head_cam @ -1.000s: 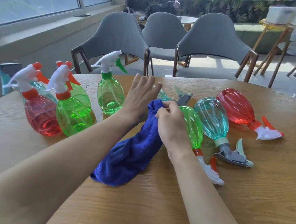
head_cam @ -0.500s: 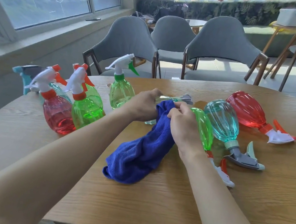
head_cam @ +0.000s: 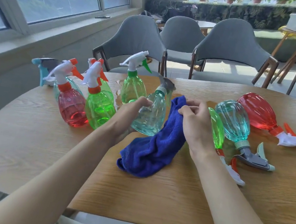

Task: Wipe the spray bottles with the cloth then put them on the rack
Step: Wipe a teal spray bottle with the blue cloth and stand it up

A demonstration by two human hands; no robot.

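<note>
While gripping the pale teal bottle (head_cam: 149,115) round its belly with the left hand (head_cam: 129,115), tilting it off upright, base toward the camera and spray head pointing away. Curling the fingers (head_cam: 145,100) over its upper left side and resting its right side against the blue cloth (head_cam: 157,147). Pinching the top end of that cloth in the right hand (head_cam: 196,124), fingertips (head_cam: 191,108) bunched tight just beside the bottle's shoulder, and leaving the lower end heaped on the wooden table (head_cam: 150,202).

Not showing the left thumb. Blurring the grey spray head beyond detail. Not settling whether the base is touching the table or hanging just above it. Covering part of the lying green bottle (head_cam: 216,130) with the right hand, its white and orange head poking out past the wrist. Half hiding a blue-headed bottle (head_cam: 43,68) behind the standing ones at far left.

Reaching both bare forearms forward from the bottom edge, left wrist bending inward, right hand turning its back upward.

Lying further right, heads toward the near side: the lying teal bottle (head_cam: 233,121) and the lying red bottle (head_cam: 256,111). Standing to the left: the standing red bottle (head_cam: 70,107), the standing green bottle (head_cam: 99,107) and, just behind the left fingers, the far green bottle (head_cam: 132,89). Standing beyond the table: grey chairs (head_cam: 136,35).
</note>
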